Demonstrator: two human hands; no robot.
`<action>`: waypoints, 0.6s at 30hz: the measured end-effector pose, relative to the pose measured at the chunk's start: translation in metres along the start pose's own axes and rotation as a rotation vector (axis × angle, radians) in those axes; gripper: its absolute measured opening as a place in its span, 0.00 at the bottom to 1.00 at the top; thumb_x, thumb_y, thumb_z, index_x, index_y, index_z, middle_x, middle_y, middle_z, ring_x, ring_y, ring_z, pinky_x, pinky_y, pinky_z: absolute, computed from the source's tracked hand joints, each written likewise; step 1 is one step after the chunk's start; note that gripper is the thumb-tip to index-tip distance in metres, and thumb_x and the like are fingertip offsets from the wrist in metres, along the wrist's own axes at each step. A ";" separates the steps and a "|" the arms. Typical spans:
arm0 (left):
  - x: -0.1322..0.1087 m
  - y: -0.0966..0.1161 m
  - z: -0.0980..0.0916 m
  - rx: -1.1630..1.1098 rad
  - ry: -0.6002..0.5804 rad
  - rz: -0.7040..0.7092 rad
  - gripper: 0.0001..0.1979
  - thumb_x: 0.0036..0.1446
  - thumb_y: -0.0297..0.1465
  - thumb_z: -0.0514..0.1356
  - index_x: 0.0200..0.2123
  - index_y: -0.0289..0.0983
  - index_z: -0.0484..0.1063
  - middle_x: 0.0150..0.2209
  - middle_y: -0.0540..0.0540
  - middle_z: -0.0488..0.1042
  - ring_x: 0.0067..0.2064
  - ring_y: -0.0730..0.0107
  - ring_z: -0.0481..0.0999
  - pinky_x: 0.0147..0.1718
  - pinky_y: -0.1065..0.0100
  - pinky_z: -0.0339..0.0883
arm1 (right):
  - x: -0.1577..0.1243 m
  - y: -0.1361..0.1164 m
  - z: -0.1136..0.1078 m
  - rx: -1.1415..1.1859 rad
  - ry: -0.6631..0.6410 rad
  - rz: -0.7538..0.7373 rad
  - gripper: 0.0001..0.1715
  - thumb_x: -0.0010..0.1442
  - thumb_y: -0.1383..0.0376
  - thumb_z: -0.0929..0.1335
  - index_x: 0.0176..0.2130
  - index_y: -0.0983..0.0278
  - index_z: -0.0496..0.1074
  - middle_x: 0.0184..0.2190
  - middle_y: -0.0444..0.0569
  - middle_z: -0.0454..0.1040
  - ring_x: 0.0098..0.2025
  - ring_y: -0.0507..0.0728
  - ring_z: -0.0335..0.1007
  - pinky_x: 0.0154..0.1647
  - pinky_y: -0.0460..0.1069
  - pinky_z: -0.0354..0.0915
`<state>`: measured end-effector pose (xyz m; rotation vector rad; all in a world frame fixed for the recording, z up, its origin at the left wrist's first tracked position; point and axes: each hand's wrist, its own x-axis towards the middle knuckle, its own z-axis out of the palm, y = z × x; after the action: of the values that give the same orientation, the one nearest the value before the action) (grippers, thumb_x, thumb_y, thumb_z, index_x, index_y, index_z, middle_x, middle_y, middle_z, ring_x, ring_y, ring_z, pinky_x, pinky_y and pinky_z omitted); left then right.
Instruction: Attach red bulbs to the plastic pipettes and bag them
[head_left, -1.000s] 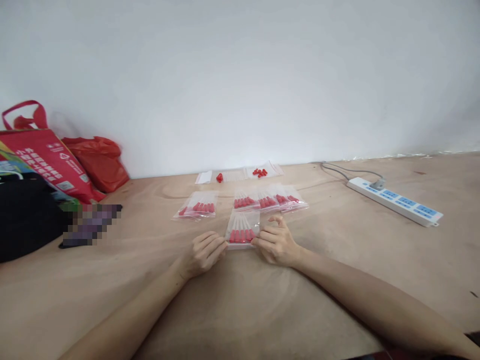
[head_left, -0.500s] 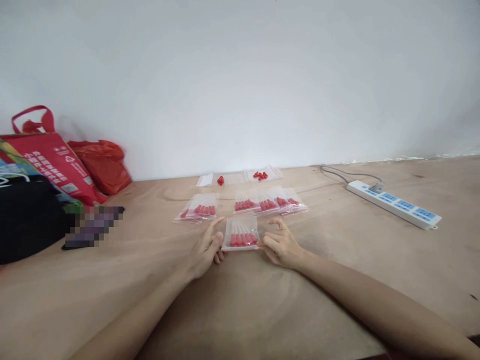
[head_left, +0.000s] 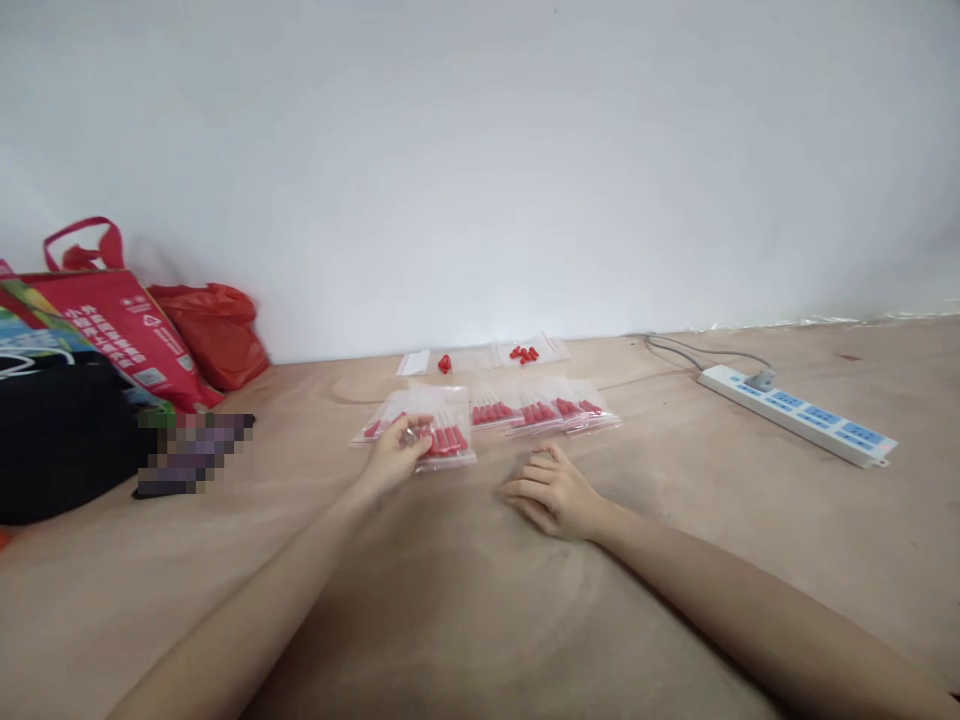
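Note:
My left hand is closed on the left edge of a clear zip bag, pinching it between thumb and fingers. Slender clear stems with red bulb-like ends, which look like droppers, lie side by side inside. The held bag overlaps another zip bag to its left, partly hidden by my hand. My right hand rests on the table with fingers loosely bent and apart, holding nothing. Beyond it, several similar zip bags with red-ended pieces lie overlapping in a row.
Against the wall, loose red bulbs and a red cluster lie on flat clear bags. A white power strip with a grey cord is at right. Red bags, a black bag and a blurred-out dark object sit at left.
The zip bag between my hands has moved left and away from me in my left hand, onto the left bag. My right hand has come off it and stays near its earlier place.

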<state>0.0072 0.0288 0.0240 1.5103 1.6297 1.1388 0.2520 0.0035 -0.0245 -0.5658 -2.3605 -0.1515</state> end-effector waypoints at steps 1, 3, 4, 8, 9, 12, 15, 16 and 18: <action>0.014 0.001 0.001 0.036 0.002 -0.007 0.18 0.40 0.32 0.62 0.38 0.35 0.70 0.38 0.47 0.73 0.31 0.70 0.72 0.31 0.71 0.65 | 0.000 0.001 0.001 0.000 -0.007 0.001 0.10 0.58 0.67 0.60 0.37 0.63 0.69 0.25 0.45 0.70 0.30 0.52 0.62 0.44 0.53 0.51; 0.042 0.002 0.008 0.079 -0.010 -0.024 0.16 0.42 0.29 0.61 0.38 0.35 0.70 0.36 0.47 0.73 0.31 0.71 0.72 0.29 0.73 0.65 | -0.001 0.001 0.002 -0.003 -0.018 0.005 0.10 0.58 0.67 0.60 0.36 0.63 0.69 0.24 0.45 0.70 0.30 0.52 0.62 0.44 0.53 0.51; 0.054 0.001 0.012 0.106 -0.022 -0.038 0.16 0.43 0.28 0.61 0.39 0.35 0.70 0.33 0.47 0.74 0.29 0.71 0.72 0.27 0.73 0.65 | -0.001 0.001 0.002 -0.007 -0.021 0.008 0.10 0.58 0.68 0.60 0.35 0.63 0.69 0.24 0.45 0.69 0.30 0.52 0.62 0.44 0.53 0.50; 0.081 -0.004 0.026 0.255 -0.042 -0.075 0.16 0.43 0.26 0.61 0.39 0.35 0.70 0.26 0.48 0.73 0.25 0.69 0.73 0.24 0.71 0.64 | -0.001 0.002 0.002 -0.020 -0.036 0.013 0.11 0.59 0.67 0.59 0.33 0.63 0.69 0.24 0.45 0.69 0.30 0.52 0.61 0.44 0.53 0.50; 0.083 -0.005 0.026 0.296 -0.028 -0.066 0.16 0.42 0.25 0.61 0.38 0.35 0.70 0.27 0.48 0.73 0.27 0.67 0.73 0.26 0.70 0.65 | -0.001 0.003 0.002 -0.018 -0.041 0.012 0.11 0.59 0.67 0.59 0.33 0.63 0.69 0.24 0.45 0.69 0.30 0.52 0.61 0.44 0.53 0.50; 0.082 -0.006 0.016 0.408 0.046 -0.021 0.14 0.39 0.28 0.64 0.34 0.37 0.71 0.36 0.45 0.74 0.41 0.59 0.72 0.38 0.68 0.64 | -0.001 0.003 0.002 -0.009 -0.044 0.011 0.11 0.59 0.67 0.59 0.34 0.63 0.69 0.25 0.45 0.69 0.30 0.51 0.61 0.44 0.53 0.50; 0.080 -0.007 -0.006 0.487 0.125 -0.040 0.12 0.38 0.33 0.65 0.30 0.37 0.70 0.42 0.42 0.72 0.50 0.52 0.65 0.44 0.64 0.60 | -0.001 0.003 0.001 -0.002 -0.045 0.013 0.10 0.58 0.68 0.59 0.34 0.63 0.69 0.25 0.45 0.69 0.31 0.51 0.62 0.44 0.53 0.50; 0.081 -0.009 -0.015 0.505 0.144 -0.069 0.13 0.38 0.34 0.65 0.29 0.36 0.69 0.42 0.40 0.71 0.50 0.50 0.65 0.43 0.63 0.60 | 0.000 0.003 0.001 -0.002 -0.046 0.015 0.10 0.58 0.68 0.59 0.34 0.63 0.69 0.25 0.45 0.69 0.31 0.51 0.62 0.44 0.53 0.50; 0.083 -0.014 -0.030 0.522 0.164 -0.149 0.17 0.35 0.35 0.67 0.29 0.34 0.68 0.39 0.37 0.72 0.47 0.47 0.68 0.39 0.61 0.62 | 0.000 0.003 0.001 -0.006 -0.048 0.016 0.10 0.58 0.68 0.59 0.34 0.63 0.69 0.25 0.45 0.69 0.31 0.51 0.62 0.44 0.53 0.50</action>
<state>-0.0371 0.1061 0.0331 1.5966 2.2367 0.8070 0.2527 0.0059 -0.0256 -0.5969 -2.4023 -0.1389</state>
